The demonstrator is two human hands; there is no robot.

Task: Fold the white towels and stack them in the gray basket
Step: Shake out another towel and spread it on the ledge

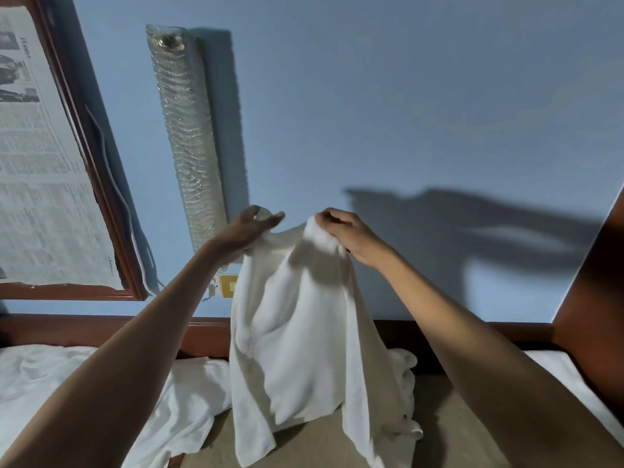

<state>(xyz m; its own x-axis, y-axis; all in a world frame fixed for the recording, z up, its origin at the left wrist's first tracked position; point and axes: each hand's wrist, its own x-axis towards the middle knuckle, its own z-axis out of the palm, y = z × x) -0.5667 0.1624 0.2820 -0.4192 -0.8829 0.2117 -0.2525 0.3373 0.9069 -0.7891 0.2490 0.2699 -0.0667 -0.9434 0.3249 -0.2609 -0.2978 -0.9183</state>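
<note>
Towel (297,332) hangs lifted; left hand (251,228), right hand (351,231) hold top edge.

We note both forearms bare along whole visible length, slim, tapering to narrow wrists. Left hand (251,226) bare. Right hand (351,236) bare, knuckles plain in our view. Fingernail detail too blurred to tell.

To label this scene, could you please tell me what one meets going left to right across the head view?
Framed newspaper, lamp, left hand, towel, right hand, wooden post.
</note>
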